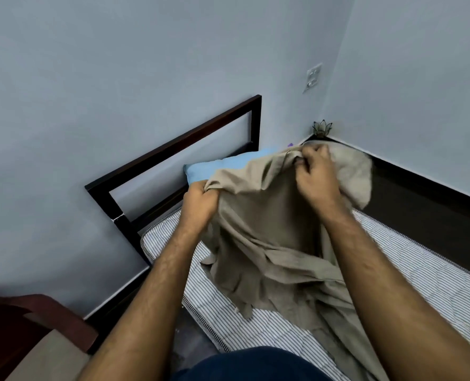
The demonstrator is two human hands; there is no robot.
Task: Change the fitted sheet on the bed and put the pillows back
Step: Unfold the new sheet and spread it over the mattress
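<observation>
Both hands (255, 188) grip beige sheet (266, 243) hanging lengthwise.

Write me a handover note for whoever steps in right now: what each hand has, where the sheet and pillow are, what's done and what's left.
Left hand: grips an edge of the beige sheet, raised above the mattress.
Right hand: fingers pinch the same edge further along, near the far corner.
Sheet: bunched, hanging from both hands, its lower part piled on the striped mattress.
Mattress: bare, no corner fitted.
Blue pillow: leans by the headboard, partly behind the sheet. Only one pillow in view.
Done: mattress stripped.
Left: find the sheet's corners, fit all four, smooth it, then put the pillows back.
</observation>
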